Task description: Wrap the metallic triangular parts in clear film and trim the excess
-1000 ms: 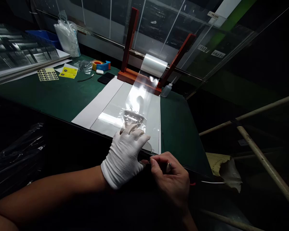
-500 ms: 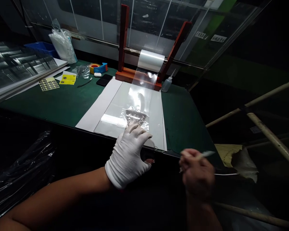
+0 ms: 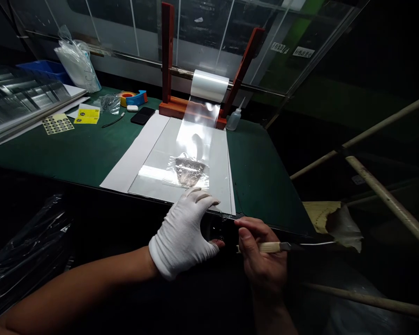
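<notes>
1. Two hands are counted near the table edge: one gloved left hand [image 3: 181,237] and one bare right hand [image 3: 263,263].
2. One wooden-handled tool [image 3: 270,247] is seen at near right.
3. One film roll [image 3: 209,86] and one red wooden stand [image 3: 171,108] are seen far.
4. One dropper bottle [image 3: 233,121] is seen at far right.
5. One smartphone [image 3: 140,115] and one tape dispenser [image 3: 136,97] are seen at far left.
6. Two label sheets [image 3: 58,123] are counted at left.

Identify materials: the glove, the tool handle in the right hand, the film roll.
The glove: likely white cotton knit, matte, with a soft, fuzzy surface. The tool handle in the right hand: probably pale wood or bamboo, dull finish, but no grain is clear enough to confirm it. The film roll: clear plastic, glossy, with bright glare; exact polymer unclear.
</notes>
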### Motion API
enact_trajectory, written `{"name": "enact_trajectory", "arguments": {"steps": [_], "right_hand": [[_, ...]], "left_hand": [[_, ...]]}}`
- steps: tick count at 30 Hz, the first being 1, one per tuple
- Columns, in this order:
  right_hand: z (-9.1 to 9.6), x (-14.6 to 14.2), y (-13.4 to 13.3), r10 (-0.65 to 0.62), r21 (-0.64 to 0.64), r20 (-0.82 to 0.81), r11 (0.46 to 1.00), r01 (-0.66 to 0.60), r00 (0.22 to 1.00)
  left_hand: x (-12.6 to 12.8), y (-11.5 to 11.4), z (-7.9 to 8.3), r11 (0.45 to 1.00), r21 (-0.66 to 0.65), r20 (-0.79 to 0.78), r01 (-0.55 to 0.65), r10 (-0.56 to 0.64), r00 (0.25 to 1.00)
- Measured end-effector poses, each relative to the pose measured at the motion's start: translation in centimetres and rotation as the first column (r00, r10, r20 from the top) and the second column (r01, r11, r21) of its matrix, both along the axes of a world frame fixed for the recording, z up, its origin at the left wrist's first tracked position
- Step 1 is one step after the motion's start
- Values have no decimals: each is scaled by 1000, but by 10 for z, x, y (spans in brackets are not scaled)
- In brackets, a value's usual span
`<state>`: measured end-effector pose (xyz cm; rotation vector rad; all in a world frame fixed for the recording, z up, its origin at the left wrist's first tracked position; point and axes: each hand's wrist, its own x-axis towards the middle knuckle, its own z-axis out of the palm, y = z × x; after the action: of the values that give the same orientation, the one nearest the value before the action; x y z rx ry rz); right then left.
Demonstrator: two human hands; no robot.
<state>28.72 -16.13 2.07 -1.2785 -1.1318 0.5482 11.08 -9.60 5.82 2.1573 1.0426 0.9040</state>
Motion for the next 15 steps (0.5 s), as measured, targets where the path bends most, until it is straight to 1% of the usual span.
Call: {"name": "enact_trajectory", "arguments": {"steps": [3, 6, 11, 15], "right_hand": [[5, -5, -3, 134, 39, 21, 990, -134, 991], [5, -6, -5, 236, -12, 65, 972, -236, 969], [5, -5, -4, 266, -33, 196, 964, -264, 944], [13, -4, -3, 267, -7, 201, 962, -271, 943]], "left_hand": [[0, -1, 0, 1000, 8, -11, -7, 7, 1000], [-1, -3, 0, 1000, 11, -5, -8, 8, 1000], [-1, -4, 0, 998, 20, 47, 62, -63, 997], [-3, -6, -2, 994, 0, 51, 106, -106, 993]]}}
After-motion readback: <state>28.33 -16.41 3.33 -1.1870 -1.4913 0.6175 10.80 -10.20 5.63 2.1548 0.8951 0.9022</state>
